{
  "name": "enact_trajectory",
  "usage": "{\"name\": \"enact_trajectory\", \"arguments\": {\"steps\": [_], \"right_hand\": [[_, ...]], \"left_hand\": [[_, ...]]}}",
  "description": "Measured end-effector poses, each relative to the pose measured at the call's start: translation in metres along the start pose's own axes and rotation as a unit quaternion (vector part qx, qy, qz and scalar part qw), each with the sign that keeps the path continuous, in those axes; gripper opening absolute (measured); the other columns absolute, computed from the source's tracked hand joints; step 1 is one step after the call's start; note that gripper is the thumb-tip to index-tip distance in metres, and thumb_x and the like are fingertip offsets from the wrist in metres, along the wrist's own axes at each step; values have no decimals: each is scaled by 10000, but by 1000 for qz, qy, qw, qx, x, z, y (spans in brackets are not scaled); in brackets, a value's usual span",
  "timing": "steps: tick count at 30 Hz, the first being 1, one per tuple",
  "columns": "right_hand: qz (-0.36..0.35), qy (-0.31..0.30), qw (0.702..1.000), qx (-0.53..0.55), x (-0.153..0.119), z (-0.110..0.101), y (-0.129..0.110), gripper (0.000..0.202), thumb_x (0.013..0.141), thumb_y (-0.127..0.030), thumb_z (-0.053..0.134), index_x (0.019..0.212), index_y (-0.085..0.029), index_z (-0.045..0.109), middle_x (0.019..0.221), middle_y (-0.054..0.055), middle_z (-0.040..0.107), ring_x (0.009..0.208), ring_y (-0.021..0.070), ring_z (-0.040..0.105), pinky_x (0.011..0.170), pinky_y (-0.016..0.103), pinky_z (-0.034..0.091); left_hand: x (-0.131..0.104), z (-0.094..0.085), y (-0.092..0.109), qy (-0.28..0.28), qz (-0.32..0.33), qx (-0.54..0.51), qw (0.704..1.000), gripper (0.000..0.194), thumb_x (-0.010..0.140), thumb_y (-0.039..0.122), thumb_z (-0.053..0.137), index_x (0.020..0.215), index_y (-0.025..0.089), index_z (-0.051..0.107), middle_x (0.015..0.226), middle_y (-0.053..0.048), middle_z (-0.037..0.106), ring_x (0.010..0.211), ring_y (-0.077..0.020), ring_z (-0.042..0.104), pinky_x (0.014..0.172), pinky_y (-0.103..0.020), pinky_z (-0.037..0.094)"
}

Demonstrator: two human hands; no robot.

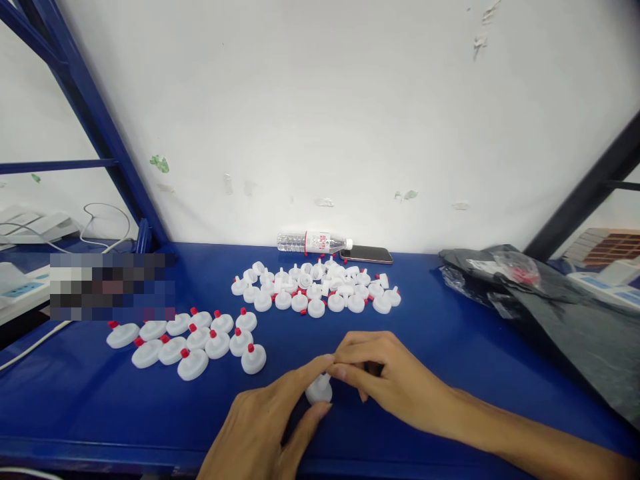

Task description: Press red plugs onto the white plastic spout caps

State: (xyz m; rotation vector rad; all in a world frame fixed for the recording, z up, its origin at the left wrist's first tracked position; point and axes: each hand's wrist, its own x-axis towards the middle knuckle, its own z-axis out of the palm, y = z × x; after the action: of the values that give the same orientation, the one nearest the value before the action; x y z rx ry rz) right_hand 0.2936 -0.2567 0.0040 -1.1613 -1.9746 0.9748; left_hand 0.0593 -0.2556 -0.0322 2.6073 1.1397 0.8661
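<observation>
A white round cap with a thin spout [319, 391] stands near the front of the blue table. My left hand [273, 407] is closed around its base, thumb at the near side and fingers at the far side. At the spout's top, my right hand [387, 373] pinches thumb and forefinger together; whatever is between the fingertips is hidden. Left of my hands lie several white caps with red tips [193, 364] on their spouts. Farther back is a loose pile of white caps [316, 307], with small red tips scattered among them.
Behind the pile a clear plastic bottle [317, 242] lies on its side, touching or close to a phone [367, 254]. Dark plastic bags [540, 320] cover the right side. A white power strip [23, 290] and cable are at left. Blue metal posts [107, 133] rise beside the wall.
</observation>
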Motion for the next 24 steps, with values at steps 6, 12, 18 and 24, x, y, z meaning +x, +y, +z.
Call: {"name": "enact_trajectory", "arguments": {"steps": [6,12,18,24], "right_hand": [[-54,18,996,-72,-1,2,5,338,1039,-395,554,889,-194,781,867,13,674,733,105,607,662,220,432],[-43,4,994,-105,-3,2,3,298,1027,-425,568,994,-219,781,921,17,692,743,120,622,665,237,441],[-28,8,991,-131,-6,0,-3,314,1064,-420,485,1251,-293,702,1008,5,723,812,134,646,727,252,465],[-44,18,980,-191,-6,1,3,319,1077,-407,449,1269,-291,676,1077,6,738,866,150,689,781,274,483]], "left_hand": [[5,1,-1,-14,14,-41,999,471,1035,328,533,1486,411,427,1233,88,755,971,-114,771,896,-202,599],[4,6,-6,-3,48,-26,999,430,1037,280,532,1459,333,467,1330,44,714,1100,-106,736,928,-167,580],[4,2,0,36,101,122,987,368,1076,285,391,1411,247,537,1195,-39,754,827,-153,787,637,-241,637],[0,-8,-11,12,124,280,952,491,1073,176,235,1280,260,673,1229,-9,757,848,-163,789,583,-233,595]]}}
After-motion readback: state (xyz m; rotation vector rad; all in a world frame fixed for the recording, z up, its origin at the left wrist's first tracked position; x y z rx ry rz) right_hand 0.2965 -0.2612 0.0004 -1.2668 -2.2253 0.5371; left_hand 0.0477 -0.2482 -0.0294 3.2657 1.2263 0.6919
